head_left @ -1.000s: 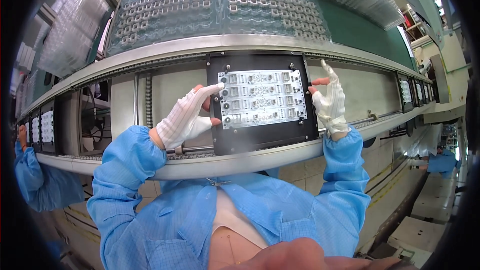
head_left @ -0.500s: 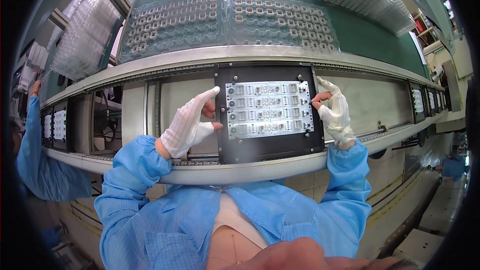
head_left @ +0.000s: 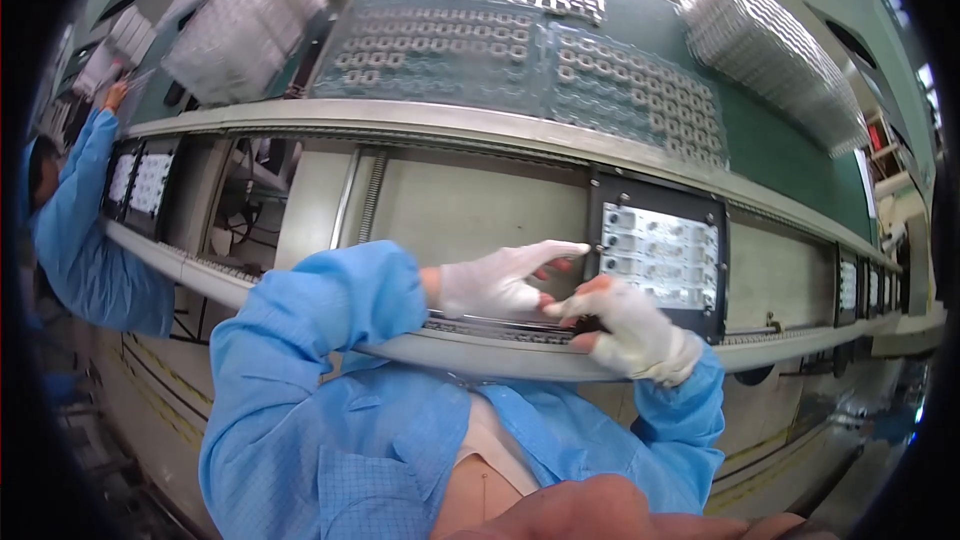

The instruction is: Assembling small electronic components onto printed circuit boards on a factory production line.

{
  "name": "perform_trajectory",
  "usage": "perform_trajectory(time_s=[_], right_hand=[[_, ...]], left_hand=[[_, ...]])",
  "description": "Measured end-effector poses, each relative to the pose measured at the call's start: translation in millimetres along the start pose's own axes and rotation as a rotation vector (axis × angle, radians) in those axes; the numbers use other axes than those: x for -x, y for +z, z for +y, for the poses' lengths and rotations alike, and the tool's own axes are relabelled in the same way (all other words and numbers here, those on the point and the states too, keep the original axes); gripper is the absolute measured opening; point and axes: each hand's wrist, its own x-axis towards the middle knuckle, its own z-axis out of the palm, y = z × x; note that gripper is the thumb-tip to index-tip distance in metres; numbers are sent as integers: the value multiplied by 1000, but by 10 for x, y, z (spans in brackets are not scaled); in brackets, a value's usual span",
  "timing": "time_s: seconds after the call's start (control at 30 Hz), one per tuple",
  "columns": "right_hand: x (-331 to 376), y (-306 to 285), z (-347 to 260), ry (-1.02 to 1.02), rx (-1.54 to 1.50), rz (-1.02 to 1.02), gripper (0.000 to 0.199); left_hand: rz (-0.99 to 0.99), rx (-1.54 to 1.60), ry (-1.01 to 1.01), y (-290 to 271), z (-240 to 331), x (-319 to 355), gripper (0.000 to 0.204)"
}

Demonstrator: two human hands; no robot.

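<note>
A black fixture frame [head_left: 650, 318] carries several clear-and-silver circuit board strips [head_left: 660, 252] in rows, and it sits on the conveyor rails. My left hand [head_left: 505, 280], in a white glove with bare fingertips, reaches toward the fixture's left edge, thumb and forefinger apart. Just right of it, my right hand [head_left: 635, 330], gloved the same way, is in front of the fixture's lower left corner, covering it. Its fingers point left, close to my left thumb, with a gap between them. Nothing shows in either hand.
Clear plastic trays [head_left: 440, 50] with small parts lie on the green bench [head_left: 750, 140] beyond the rail. Stacked trays [head_left: 775, 55] stand at the far right, another stack [head_left: 250, 30] at the far left. More loaded fixtures [head_left: 150, 180] sit leftward, near a co-worker's blue sleeve [head_left: 75, 205].
The fixture has moved right along the conveyor, and the view has shifted too. My hands have left its two sides and come together by its lower left corner.
</note>
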Motion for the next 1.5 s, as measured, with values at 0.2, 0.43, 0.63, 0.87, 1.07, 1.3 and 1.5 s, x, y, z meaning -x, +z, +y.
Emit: perform_trajectory(time_s=[0.2,0.43,0.63,0.87,1.07,1.3,1.5], right_hand=[[-173,222,614,-56,329,68,25],[452,-529,1579,340,527,125,19],[1090,-1385,2591,560,615,284,16],[1435,-1572,2889,802,651,330,23],[596,-1361,1911,358,605,237,27],[-168,-1563,1357,-112,639,552,32],[-1260,-1524,1655,-67,602,692,42]], left_hand=[[229,-257,5,-132,-370,-425,63],[599,-1159,-57,-840,-90,-219,33],[1282,-1466,-941,-1772,-259,1407,20],[1557,-1157,-1498,-2283,-682,2642,34],[1441,-1218,-1327,-2158,-388,2863,33],[1201,-1447,-1237,-1303,-130,2875,19],[1162,-1412,-1031,-854,65,2350,16]])
